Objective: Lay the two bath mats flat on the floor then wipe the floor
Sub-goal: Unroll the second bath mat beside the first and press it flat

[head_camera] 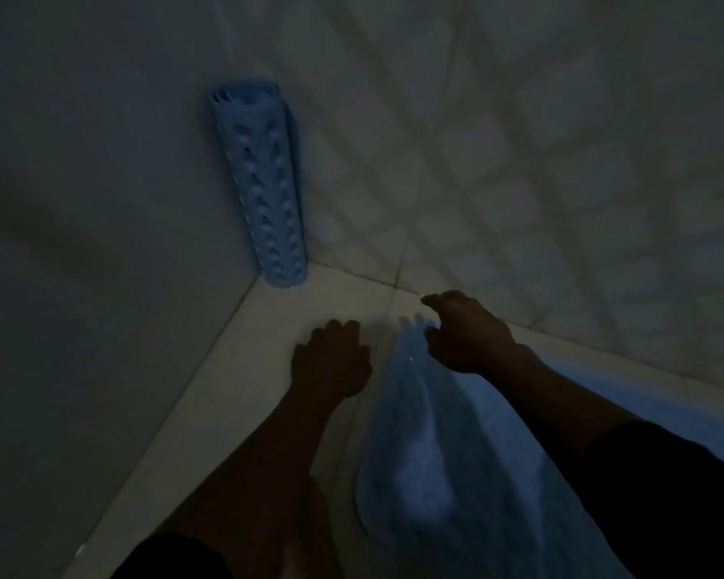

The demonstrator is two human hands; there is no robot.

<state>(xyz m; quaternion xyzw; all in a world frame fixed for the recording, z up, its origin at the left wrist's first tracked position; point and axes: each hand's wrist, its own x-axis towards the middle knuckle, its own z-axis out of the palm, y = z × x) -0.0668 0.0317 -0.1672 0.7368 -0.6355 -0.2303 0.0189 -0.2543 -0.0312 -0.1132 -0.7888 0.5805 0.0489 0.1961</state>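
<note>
The scene is very dim. A rolled blue bath mat with holes (264,185) stands upright in the corner where two walls meet. A second blue mat (431,445), bunched and partly folded, lies on the pale floor (226,394) at the lower right. My right hand (465,332) is at the far end of this mat and seems to pinch its edge. My left hand (331,357) hovers or rests over the floor just left of the mat, fingers loosely curled, holding nothing.
A plain wall (80,202) rises on the left and a tiled wall with a crossed pattern (540,160) on the right. The floor strip between them narrows toward the corner. Dark sleeves cover my upper arms.
</note>
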